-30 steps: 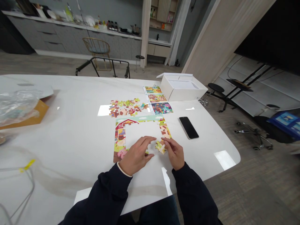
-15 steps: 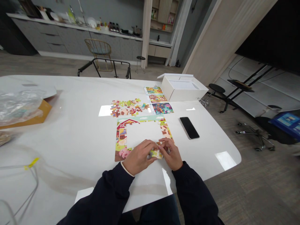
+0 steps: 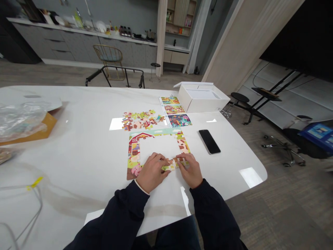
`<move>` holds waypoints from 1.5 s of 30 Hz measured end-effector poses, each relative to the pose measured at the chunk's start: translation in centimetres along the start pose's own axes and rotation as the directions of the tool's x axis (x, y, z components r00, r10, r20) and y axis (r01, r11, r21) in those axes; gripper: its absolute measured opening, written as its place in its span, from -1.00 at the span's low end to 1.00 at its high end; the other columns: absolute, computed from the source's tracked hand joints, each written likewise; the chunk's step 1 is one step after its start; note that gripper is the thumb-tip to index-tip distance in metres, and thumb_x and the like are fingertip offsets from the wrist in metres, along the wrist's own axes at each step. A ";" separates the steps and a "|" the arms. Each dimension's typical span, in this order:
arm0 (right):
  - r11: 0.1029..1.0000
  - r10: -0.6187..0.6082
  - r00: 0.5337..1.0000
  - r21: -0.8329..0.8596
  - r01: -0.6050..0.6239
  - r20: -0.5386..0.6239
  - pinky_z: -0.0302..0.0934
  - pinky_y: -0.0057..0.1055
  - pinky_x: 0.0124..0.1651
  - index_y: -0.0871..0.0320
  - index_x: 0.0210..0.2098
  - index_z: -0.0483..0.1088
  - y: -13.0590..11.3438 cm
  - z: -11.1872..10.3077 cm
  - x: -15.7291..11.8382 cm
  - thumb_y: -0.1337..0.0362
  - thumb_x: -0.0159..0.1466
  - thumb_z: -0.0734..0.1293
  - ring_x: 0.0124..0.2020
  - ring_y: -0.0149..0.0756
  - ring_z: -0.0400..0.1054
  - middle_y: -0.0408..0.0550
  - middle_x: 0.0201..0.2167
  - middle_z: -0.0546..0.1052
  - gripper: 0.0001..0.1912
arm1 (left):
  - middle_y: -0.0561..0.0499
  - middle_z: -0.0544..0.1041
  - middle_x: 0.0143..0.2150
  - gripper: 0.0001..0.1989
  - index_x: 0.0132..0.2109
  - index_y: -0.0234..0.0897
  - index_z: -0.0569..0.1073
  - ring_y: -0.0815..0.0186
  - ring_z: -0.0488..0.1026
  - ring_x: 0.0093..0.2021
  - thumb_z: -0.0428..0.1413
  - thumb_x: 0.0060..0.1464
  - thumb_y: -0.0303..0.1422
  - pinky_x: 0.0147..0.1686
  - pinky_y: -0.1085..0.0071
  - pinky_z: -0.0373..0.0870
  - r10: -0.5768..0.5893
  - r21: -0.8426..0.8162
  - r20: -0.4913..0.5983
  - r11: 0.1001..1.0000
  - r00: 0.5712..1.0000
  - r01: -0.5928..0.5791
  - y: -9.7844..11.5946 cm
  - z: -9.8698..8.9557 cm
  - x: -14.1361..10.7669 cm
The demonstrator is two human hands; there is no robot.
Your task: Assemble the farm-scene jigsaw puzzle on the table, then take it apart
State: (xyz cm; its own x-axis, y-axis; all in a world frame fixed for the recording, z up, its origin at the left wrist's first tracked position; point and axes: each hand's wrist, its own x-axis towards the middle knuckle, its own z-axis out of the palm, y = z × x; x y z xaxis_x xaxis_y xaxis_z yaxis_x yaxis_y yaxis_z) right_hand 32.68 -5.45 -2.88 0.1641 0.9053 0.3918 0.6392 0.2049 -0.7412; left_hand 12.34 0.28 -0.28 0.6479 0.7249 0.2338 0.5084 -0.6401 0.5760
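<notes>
White tabletop (image 3: pixel 78 146) carries a farmyard jigsaw border (image 3: pixel 156 131) with loose pieces (image 3: pixel 142 120) beyond it. The left hand (image 3: pixel 152 172) and right hand (image 3: pixel 191 170) hold, fingers (image 3: pixel 161 160) curled and nearly closed, a short strip of jigsaw pieces (image 3: pixel 171 165) between them at the border's lower edge.

We can't see the joined puzzle pieces (image 3: pixel 172 166) fully; the left hand (image 3: pixel 152 172) and right hand (image 3: pixel 189 170) cover them. Loose pieces (image 3: pixel 142 120) are too small to tell apart; the frame's right edge cuts off a blue box (image 3: pixel 318 136).
</notes>
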 end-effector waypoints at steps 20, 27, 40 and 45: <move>1.000 0.012 0.999 -0.023 -0.011 0.042 0.30 -0.03 0.12 0.03 -0.09 0.52 0.1 0.0 0.0 0.39 0.27 0.36 -0.08 -0.07 0.41 -0.02 -0.21 0.58 -0.76 | -0.09 0.51 -0.10 -0.80 -0.10 -0.20 0.64 0.09 0.40 0.00 0.34 0.09 -0.41 0.05 0.07 0.43 -0.032 0.007 -0.016 0.999 0.999 0.032 0.4 0.3 0.1; 1.000 0.015 0.999 -0.023 -0.014 0.038 0.32 -0.06 0.06 0.03 -0.10 0.53 0.0 -0.1 0.1 0.38 0.27 0.36 -0.09 -0.08 0.42 -0.02 -0.20 0.58 -0.77 | -0.08 0.50 -0.08 -0.80 -0.11 -0.17 0.64 0.09 0.41 0.00 0.32 0.09 -0.45 0.05 0.08 0.43 -0.032 0.028 0.026 0.999 0.999 0.032 0.6 0.1 0.1; 0.999 0.020 0.999 -0.032 -0.018 0.046 0.33 -0.06 0.05 0.02 -0.10 0.53 -0.1 -0.1 0.1 0.36 0.28 0.35 -0.10 -0.07 0.42 -0.02 -0.21 0.59 -0.77 | -0.10 0.47 0.01 -0.79 -0.13 -0.19 0.60 0.06 0.37 0.08 0.20 0.11 -0.53 0.09 0.07 0.40 -0.034 -0.013 0.032 0.999 0.999 0.034 0.6 0.1 0.0; 1.000 0.014 0.999 -0.024 -0.013 0.039 0.34 -0.03 0.07 0.02 -0.11 0.53 0.0 -0.1 0.2 0.36 0.27 0.35 -0.08 -0.06 0.43 -0.01 -0.20 0.60 -0.78 | -0.08 0.47 -0.03 -0.65 0.00 -0.21 0.50 0.10 0.40 0.04 0.21 0.06 -0.56 0.10 0.11 0.40 -0.028 -0.086 0.013 0.996 1.000 0.029 0.2 -0.1 0.1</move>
State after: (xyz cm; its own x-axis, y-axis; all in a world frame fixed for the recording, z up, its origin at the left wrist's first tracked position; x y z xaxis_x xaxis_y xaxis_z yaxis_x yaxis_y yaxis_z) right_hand 32.79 -5.34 -2.74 0.1433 0.9220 0.3596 0.6546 0.1842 -0.7332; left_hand 12.44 0.21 -0.05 0.6407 0.7392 0.2073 0.4764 -0.5946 0.6477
